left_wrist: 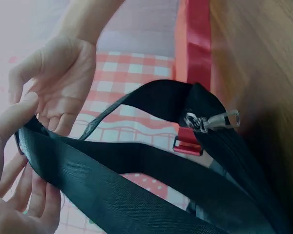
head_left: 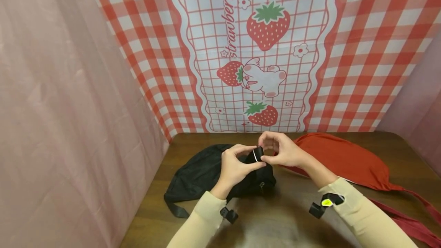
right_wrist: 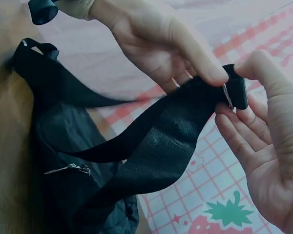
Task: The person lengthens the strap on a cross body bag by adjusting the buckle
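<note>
A black waist bag (head_left: 196, 175) lies on the table, its wide webbing strap (right_wrist: 161, 146) lifted in loops. At the strap's raised end is a small black piece with a pale line across it, which looks like a buckle (right_wrist: 238, 87). My left hand (head_left: 236, 165) pinches the strap beside that line, thumb on the near side. From the other side, my right hand (head_left: 284, 151) holds the buckle's end between thumb and fingers. In the left wrist view, the left fingers hide most of the buckle. A metal zipper pull (left_wrist: 219, 120) hangs on the bag.
To the right lies a red waist bag (head_left: 341, 160), its red strap (head_left: 403, 217) trailing toward the table's front right. A red buckle (left_wrist: 188, 144) shows in the left wrist view. Behind the brown table (head_left: 275, 221) hangs a strawberry-print checked cloth (head_left: 220, 98); a pink curtain (head_left: 69, 106) is at left.
</note>
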